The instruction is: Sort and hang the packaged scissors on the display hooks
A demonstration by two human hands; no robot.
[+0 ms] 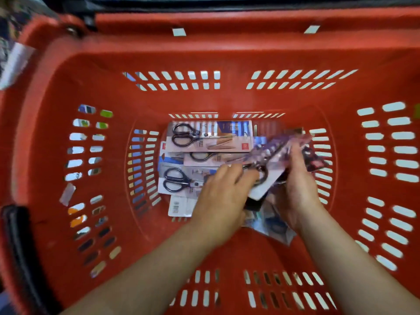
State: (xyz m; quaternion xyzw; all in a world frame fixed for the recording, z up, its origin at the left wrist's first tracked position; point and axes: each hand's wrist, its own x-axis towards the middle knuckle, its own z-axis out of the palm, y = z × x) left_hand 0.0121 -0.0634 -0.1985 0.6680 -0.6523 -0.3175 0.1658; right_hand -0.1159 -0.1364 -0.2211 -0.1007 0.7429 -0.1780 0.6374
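Left hand (pixel 220 196): lower middle of the frame, palm down over the pile. Its fingertips are bent against the lower edge of the lifted bundle. Blur hides whether this grip pinches or only touches.
Right hand (pixel 297 189): right of centre. Its grip is closed round the bundle, thumb on the face and fingers behind.
Lifted bundle of purple-and-white carded scissors packs (pixel 272 160): between the two hands, tilted up off the pile and badly blurred, so I cannot count the packs.
Flat card-backed packs of black-handled scissors (pixel 211 136): centre of the frame, overlapping on the basket floor, with more under the hands.
Red slotted plastic basket (pixel 68 87): fills the frame and holds every pack. A black handle (pixel 18 246) sits at lower left.
Display hooks: none in view.
Handling: the packs are probably light, with stiff card and glossy faces that slide when stacked, and the weight sits at the scissors. Pinch the card edges rather than the blister, and leave the top end free for hanging.
Stage: probably still sorting in the basket, with nothing hung yet.
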